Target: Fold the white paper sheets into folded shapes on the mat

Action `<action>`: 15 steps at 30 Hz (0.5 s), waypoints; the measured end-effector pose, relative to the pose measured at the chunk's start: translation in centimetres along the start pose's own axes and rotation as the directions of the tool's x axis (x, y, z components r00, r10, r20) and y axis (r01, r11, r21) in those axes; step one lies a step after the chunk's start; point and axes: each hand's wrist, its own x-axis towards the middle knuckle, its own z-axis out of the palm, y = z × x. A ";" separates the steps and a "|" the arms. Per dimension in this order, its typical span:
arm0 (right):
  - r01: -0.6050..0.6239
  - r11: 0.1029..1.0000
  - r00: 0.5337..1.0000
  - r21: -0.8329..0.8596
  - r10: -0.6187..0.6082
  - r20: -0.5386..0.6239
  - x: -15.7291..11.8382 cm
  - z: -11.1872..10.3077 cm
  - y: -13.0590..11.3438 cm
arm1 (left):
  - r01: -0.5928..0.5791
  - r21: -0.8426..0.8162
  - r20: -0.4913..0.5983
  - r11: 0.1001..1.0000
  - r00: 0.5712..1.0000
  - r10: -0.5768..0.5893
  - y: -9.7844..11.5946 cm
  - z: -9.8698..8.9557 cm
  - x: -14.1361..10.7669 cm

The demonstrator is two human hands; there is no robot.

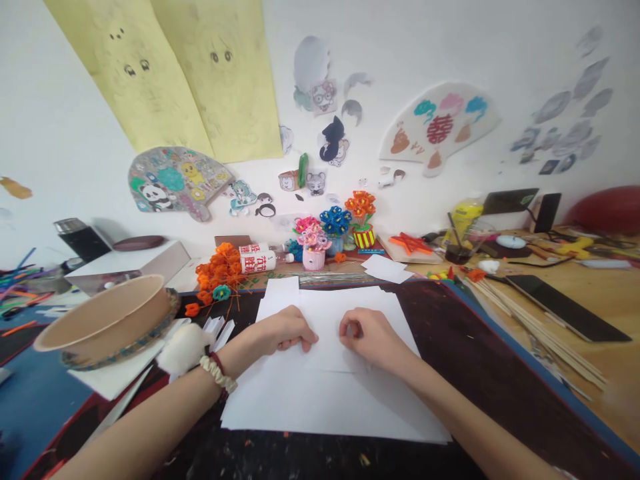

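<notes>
My left hand [293,329] is closed, its thumb and forefinger pressed together just over a smaller white sheet of paper [330,357]. My right hand [369,333] curls above the right part of that sheet, thumb and fingertips meeting in a ring. Whatever either hand pinches, if anything, is too small or hidden to make out. Beneath lies a stack of larger white paper [320,410]. A small white paper piece [283,288] rests at the stack's far left edge.
A beige round bowl [105,320] and a white fluffy ball [184,348] stand left. Orange pipe-cleaner flowers [217,270], a bottle [257,258] and a pink flower pot [314,259] line the back. Wooden sticks [540,330] and a black flat device [567,308] lie right.
</notes>
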 end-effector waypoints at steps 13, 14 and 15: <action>-0.046 0.999 0.999 0.006 0.046 0.025 0.1 0.0 -0.1 | 0.059 0.048 -0.040 0.997 0.998 -0.057 -1.4 -1.6 -0.8; -0.050 0.999 0.998 0.009 0.050 0.029 0.1 0.1 -0.1 | 0.055 0.062 -0.054 0.997 0.997 -0.052 -1.5 -1.7 -1.0; -0.055 0.998 0.998 0.012 0.055 0.033 0.1 0.1 -0.1 | 0.047 0.080 -0.071 0.996 0.997 -0.041 -1.5 -1.9 -1.2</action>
